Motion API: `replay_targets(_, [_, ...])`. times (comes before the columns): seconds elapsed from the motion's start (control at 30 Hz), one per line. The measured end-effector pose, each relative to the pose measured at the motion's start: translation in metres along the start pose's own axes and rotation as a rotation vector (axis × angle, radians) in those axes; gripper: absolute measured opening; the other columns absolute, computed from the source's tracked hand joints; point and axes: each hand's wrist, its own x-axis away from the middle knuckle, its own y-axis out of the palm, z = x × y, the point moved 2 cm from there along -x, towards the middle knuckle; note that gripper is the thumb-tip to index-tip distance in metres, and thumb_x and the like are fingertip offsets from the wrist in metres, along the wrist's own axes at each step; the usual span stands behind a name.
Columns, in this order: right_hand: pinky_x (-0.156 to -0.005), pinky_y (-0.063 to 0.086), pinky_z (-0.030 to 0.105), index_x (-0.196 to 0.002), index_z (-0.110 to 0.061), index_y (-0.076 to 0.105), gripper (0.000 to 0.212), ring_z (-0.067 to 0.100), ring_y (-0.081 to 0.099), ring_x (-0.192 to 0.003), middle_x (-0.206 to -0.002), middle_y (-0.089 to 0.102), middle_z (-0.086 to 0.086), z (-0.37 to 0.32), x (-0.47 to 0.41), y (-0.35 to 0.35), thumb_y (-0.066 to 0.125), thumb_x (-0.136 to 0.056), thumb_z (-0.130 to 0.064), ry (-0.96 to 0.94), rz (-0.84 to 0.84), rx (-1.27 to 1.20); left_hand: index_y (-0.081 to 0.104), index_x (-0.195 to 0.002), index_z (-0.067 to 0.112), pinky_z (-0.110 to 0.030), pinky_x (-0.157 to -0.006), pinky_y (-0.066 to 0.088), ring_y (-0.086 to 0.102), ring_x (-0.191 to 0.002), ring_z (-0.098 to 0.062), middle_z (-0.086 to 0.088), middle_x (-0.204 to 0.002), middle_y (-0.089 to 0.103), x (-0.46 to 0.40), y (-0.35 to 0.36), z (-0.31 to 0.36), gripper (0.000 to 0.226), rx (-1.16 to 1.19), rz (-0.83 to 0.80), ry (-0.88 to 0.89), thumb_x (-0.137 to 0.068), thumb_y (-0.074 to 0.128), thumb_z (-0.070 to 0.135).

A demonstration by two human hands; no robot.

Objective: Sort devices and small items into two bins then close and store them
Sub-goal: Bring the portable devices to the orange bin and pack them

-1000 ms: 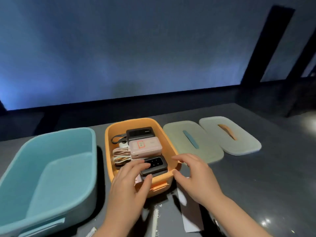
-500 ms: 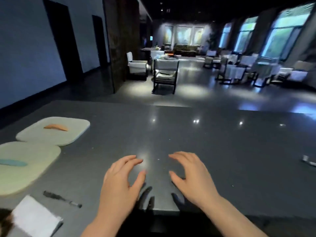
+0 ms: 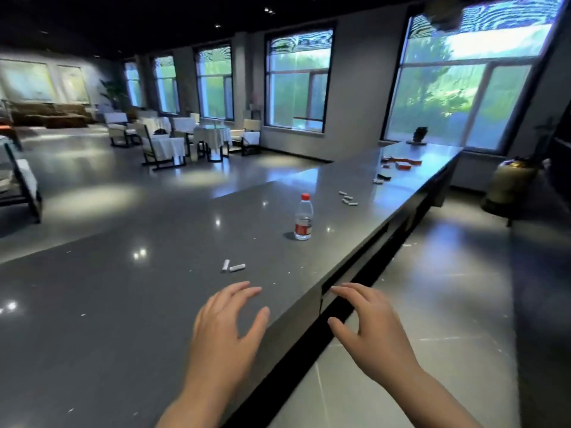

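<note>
- Two bare hands hang in front of the person in the head view, both empty. The left hand [image 3: 227,329] is above the dark grey counter [image 3: 123,304], fingers spread and loosely bent, thumb out to the side, holding nothing.
- The right hand [image 3: 370,325] is past the counter's near edge, over the tiled floor [image 3: 432,288], fingers likewise relaxed and apart, gripping nothing.
- Just beyond the left hand's fingertips lie two small white cylinders [image 3: 233,266] on the counter, close together, touching neither hand.
- Farther along stands a clear water bottle [image 3: 303,218], upright, with a red cap and red label.
- Past the bottle sits a cluster of more small white items [image 3: 348,199], then a black-and-white piece [image 3: 381,179], then some red and orange things [image 3: 403,163] near the counter's far end; they are too small to identify.
- A dark ornament [image 3: 419,135] stands at the far end by the window [image 3: 460,97].
- Neither bin shows from here.
- Across the room stand tables with white cloths and chairs [image 3: 173,140].
</note>
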Motion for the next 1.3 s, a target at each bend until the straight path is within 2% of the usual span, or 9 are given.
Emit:
replay_targets(0.17, [-0.103,0.035,0.026,-0.126,-0.033,0.057,0.045,0.007,0.042,-0.125,-0.129,0.051,-0.016,0.115,-0.033,-0.056,0.066,-0.082,-0.035,0.150,0.101,0.086,0.065,-0.109,0.034,-0.030,-0.099,0.037,0.045,-0.115,0.001,0.025,-0.117,0.053,-0.055,0.123,0.065,0.025,0.132,-0.130,0.089,-0.084,0.065,0.035])
replay_targets(0.3, [-0.102,0.030,0.021,-0.127,-0.039,0.052,0.045,0.000,0.038,-0.125,-0.127,0.047,-0.023,0.175,-0.056,-0.078,0.062,-0.083,-0.040,0.199,0.101,0.134,0.062,-0.111,0.039,-0.026,-0.093,0.034,0.042,-0.112,0.005,0.032,-0.116,0.048,-0.088,0.196,0.097,0.026,0.187,-0.221,0.121,-0.084,0.061,0.040])
replay_targets(0.4, [-0.098,0.025,0.015,-0.127,-0.041,0.050,0.045,-0.004,0.035,-0.123,-0.124,0.042,-0.029,0.215,-0.080,-0.082,0.060,-0.083,-0.043,0.227,0.106,0.156,0.063,-0.107,0.040,-0.026,-0.093,0.034,0.045,-0.112,0.002,0.028,-0.117,0.052,-0.116,0.246,0.114,0.025,0.235,-0.246,0.121,-0.083,0.066,0.035])
replay_targets(0.53, [-0.099,0.021,0.014,-0.130,-0.045,0.045,0.046,-0.008,0.028,-0.125,-0.122,0.031,-0.035,0.266,-0.122,-0.074,0.055,-0.085,-0.047,0.272,0.105,0.166,0.062,-0.102,0.043,-0.030,-0.099,0.035,0.047,-0.112,0.001,0.028,-0.115,0.053,-0.157,0.314,0.126,0.027,0.282,-0.311,0.150,-0.081,0.071,0.028])
replay_targets(0.63, [-0.097,0.018,0.012,-0.131,-0.047,0.041,0.048,-0.009,0.025,-0.126,-0.127,0.032,-0.034,0.304,-0.168,-0.064,0.053,-0.085,-0.049,0.287,0.093,0.190,0.058,-0.101,0.048,-0.024,-0.098,0.031,0.043,-0.112,0.007,0.033,-0.115,0.050,-0.201,0.364,0.127,0.027,0.290,-0.326,0.172,-0.082,0.068,0.032])
replay_targets(0.77, [-0.095,0.016,0.012,-0.133,-0.048,0.039,0.049,-0.008,0.024,-0.128,-0.128,0.030,-0.034,0.351,-0.238,-0.059,0.054,-0.086,-0.048,0.355,0.121,0.194,0.061,-0.106,0.044,-0.019,-0.095,0.026,0.039,-0.113,0.011,0.032,-0.117,0.049,-0.279,0.425,0.126,0.024,0.269,-0.362,0.194,-0.085,0.064,0.035])
replay_targets(0.9, [-0.097,0.017,0.012,-0.132,-0.051,0.036,0.050,-0.011,0.022,-0.128,-0.128,0.026,-0.037,0.395,-0.300,-0.056,0.052,-0.085,-0.050,0.374,0.138,0.206,0.065,-0.105,0.037,-0.027,-0.098,0.034,0.047,-0.112,-0.001,0.026,-0.115,0.054,-0.357,0.477,0.138,0.024,0.276,-0.356,0.221,-0.083,0.069,0.028])
replay_targets(1.13, [-0.098,0.016,0.011,-0.133,-0.051,0.036,0.050,-0.012,0.021,-0.128,-0.132,0.029,-0.036,0.489,-0.379,-0.061,0.053,-0.086,-0.049,0.435,0.161,0.204,0.064,-0.102,0.040,-0.028,-0.099,0.034,0.048,-0.112,-0.001,0.026,-0.116,0.054,-0.427,0.582,0.168,0.026,0.298,-0.453,0.258,-0.081,0.070,0.025])
replay_targets(1.3, [-0.104,0.018,0.012,-0.133,-0.050,0.037,0.050,-0.013,0.022,-0.128,-0.131,0.030,-0.036,0.574,-0.438,-0.066,0.053,-0.085,-0.049,0.403,0.150,0.196,0.062,-0.104,0.040,-0.029,-0.101,0.035,0.047,-0.112,0.001,0.027,-0.116,0.053,-0.476,0.668,0.190,0.025,0.298,-0.415,0.247,-0.083,0.068,0.028])
